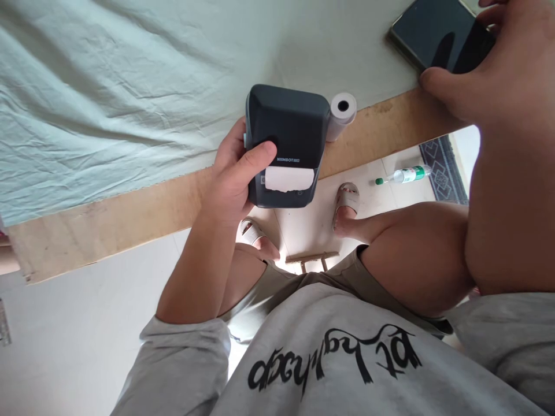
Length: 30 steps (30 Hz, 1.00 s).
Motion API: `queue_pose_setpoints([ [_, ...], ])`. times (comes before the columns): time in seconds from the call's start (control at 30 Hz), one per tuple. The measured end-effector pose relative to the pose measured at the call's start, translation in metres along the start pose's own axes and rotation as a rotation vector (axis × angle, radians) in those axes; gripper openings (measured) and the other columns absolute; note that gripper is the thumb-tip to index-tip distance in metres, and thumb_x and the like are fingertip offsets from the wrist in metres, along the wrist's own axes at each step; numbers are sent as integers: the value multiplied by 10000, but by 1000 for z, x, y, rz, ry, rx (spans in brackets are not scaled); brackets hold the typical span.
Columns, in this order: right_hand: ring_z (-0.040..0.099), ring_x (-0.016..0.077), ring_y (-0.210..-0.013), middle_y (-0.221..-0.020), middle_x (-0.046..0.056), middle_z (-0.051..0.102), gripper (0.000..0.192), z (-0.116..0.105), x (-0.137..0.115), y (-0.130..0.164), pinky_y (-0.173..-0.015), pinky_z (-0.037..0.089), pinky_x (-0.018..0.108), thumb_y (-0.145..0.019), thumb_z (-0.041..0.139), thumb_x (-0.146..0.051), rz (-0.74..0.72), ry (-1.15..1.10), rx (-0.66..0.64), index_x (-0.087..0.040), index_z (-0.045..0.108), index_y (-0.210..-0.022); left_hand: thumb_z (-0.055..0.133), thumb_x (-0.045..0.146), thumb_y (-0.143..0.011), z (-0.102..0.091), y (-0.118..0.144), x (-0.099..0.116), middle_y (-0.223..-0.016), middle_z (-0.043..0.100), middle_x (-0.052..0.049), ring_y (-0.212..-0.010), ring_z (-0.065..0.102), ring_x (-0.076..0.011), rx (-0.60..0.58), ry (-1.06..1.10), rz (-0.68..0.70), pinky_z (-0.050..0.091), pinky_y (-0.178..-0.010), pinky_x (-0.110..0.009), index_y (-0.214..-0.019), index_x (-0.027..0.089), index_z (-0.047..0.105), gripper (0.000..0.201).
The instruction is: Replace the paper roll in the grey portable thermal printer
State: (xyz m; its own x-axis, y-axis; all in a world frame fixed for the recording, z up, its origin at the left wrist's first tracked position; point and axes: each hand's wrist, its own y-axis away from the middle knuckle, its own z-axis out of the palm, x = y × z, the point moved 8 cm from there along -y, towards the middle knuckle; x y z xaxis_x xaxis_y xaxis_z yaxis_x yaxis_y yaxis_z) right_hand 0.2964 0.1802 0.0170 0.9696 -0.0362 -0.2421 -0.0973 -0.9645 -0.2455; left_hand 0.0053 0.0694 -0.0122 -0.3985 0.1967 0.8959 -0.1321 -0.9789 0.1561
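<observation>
My left hand [232, 179] grips a dark grey label printer [290, 127] over the table's near edge, with the thumb lying across its front. A strip of white label paper [288, 178] sticks out of the printer's slot. A white paper roll [341, 112] lies on the table, touching the printer's right side. At the top right my right hand [498, 75] grasps the right end of a dark phone [429, 29] that lies on the table. The thumb is at the phone's near edge and the fingers reach over its far side.
A pale green cloth [108, 104] covers the table, whose bare wooden edge [130, 214] runs across the view. Below on the tiled floor are my feet in slippers [347, 202], a green-capped spray bottle [405, 174], a patterned rug [442, 173] and a wooden stool bar [312, 258].
</observation>
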Motion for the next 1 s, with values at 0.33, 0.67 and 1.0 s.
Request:
queue_pose_setpoints([
  [0.33, 404, 11, -517, -591, -26, 487, 154, -28, -151, 118, -491, 338, 172, -744, 545, -267, -688, -652, -161, -157, 447, -698, 632, 364, -708, 0, 0, 1, -823, 577, -14, -803, 606, -152, 39, -75, 17, 453, -670, -251, -1010, 221, 543, 347],
  [0.67, 319, 12, -486, -544, -54, 409, 329, 2, -152, 105, -471, 298, 183, -685, 615, -324, -455, -694, -278, -171, 327, -727, 429, 399, -836, -9, -5, -7, -863, 624, -19, -1050, 558, -197, 53, 88, 17, 459, -878, -320, -838, 196, 581, 253],
  [1.0, 403, 17, -469, -553, -80, 418, 441, 2, -148, 105, -473, 330, 184, -658, 659, -396, -410, -769, -300, -193, 324, -861, 418, 501, -816, -8, -5, 0, -795, 612, -22, -1037, 568, -202, 116, 26, 59, 474, -860, -333, -735, 196, 545, 340],
])
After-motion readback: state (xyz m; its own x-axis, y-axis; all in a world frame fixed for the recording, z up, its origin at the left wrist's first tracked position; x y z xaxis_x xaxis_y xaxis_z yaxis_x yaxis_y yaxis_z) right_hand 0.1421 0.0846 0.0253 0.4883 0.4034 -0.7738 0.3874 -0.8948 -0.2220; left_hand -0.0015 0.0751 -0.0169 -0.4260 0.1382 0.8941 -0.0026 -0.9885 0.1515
